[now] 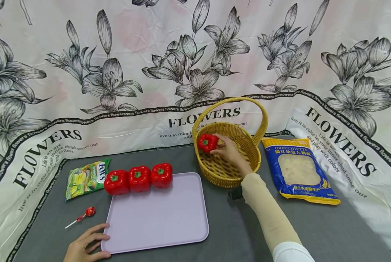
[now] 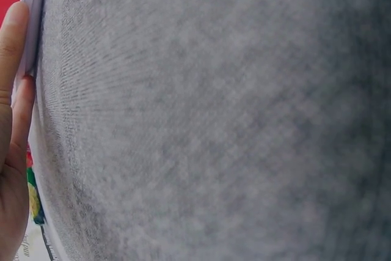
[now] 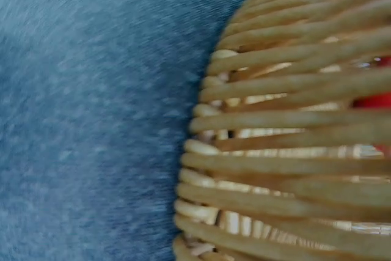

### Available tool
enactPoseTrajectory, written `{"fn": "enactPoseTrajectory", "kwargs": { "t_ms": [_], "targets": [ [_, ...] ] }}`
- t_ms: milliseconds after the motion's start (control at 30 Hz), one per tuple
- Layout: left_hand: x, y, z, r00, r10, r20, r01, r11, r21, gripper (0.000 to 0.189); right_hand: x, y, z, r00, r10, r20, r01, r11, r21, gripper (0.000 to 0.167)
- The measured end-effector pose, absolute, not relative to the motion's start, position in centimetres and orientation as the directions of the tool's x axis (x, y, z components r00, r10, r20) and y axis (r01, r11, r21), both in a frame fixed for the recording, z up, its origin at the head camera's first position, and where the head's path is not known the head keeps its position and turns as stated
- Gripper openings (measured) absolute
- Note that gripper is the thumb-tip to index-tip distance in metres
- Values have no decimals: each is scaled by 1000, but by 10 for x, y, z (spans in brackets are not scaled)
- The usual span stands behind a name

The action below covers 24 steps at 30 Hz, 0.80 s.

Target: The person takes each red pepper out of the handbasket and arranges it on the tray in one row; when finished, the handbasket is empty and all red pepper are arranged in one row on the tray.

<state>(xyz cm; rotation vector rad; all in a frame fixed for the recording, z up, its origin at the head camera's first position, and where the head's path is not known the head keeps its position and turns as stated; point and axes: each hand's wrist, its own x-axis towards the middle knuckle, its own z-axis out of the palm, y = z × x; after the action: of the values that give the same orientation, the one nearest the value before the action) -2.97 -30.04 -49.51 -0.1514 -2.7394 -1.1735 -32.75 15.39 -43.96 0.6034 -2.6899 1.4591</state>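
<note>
In the head view my right hand (image 1: 228,148) reaches over the yellow wicker basket (image 1: 215,181) and holds a red bell pepper (image 1: 207,143) with its fingertips, at the basket's left inner side. The right wrist view shows the woven basket wall (image 3: 275,145), with bits of red behind it; the hand itself is hidden there. My left hand (image 1: 85,245) touches the left edge of the lilac tray (image 1: 156,222) with spread fingers. Three more red bell peppers, a left one (image 1: 116,182), a middle one (image 1: 139,178) and a right one (image 1: 162,175), stand in a row along the tray's far edge.
Left of the peppers lies a green candy bag (image 1: 85,179), with a red lollipop (image 1: 90,211) nearer the front. A blue and yellow pasta bag (image 1: 298,171) lies right of the basket. Behind the grey table hangs a flower-printed cloth (image 1: 156,91).
</note>
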Motion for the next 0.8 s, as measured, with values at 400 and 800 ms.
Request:
{"fn": "enactPoseTrajectory", "kwargs": {
  "t_ms": [400,800],
  "targets": [
    [-30,-300,-496,-978,44,204,180,678,713,41,-329,159,-437,-915,-386,120,-269,359,-893,71],
    [-29,-300,-493,-979,36,202,174,669,722,40,-324,139,-427,-945,-276,175,-279,407,-869,72]
  ]
}}
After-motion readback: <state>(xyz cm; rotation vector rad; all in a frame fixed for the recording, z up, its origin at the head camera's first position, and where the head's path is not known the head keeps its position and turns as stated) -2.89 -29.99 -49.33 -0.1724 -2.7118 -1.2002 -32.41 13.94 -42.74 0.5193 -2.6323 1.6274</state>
